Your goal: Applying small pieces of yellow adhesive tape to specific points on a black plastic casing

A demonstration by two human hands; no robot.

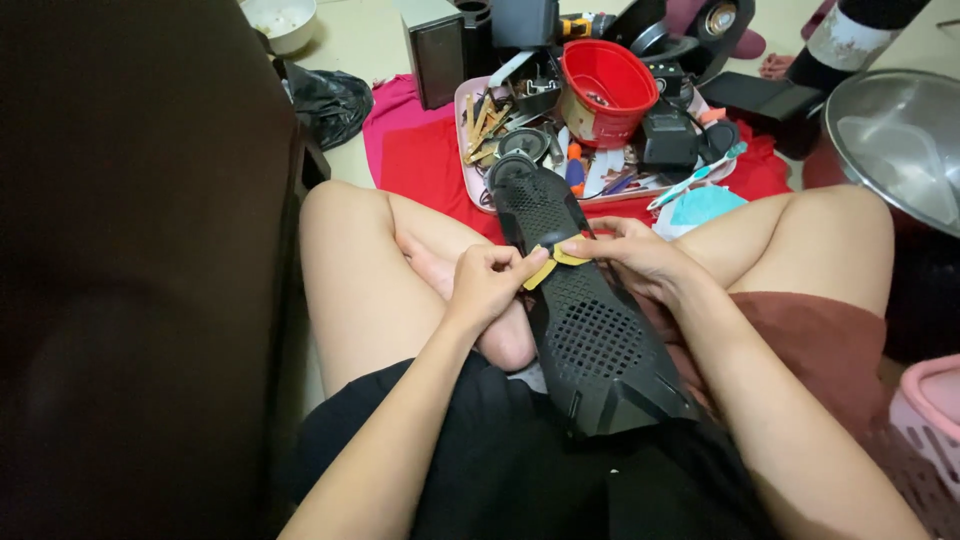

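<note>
Black perforated plastic grille panel (pixel 590 320) lies across the lap (light, stiff); left hand (pixel 485 285) and right hand (pixel 640 258) each have a closed grip on the small yellow tab (pixel 552 262) at its middle.

The person sits cross-legged on the floor with a long black perforated plastic grille panel (pixel 590 320) across the lap. The left hand (pixel 490 285) and right hand (pixel 635 255) pinch a small yellow tape-like strip (pixel 550 265) against it. At twelve o'clock a pink plastic tray (pixel 466 150) holds tools and a round red plastic bowl (pixel 605 90).
</note>
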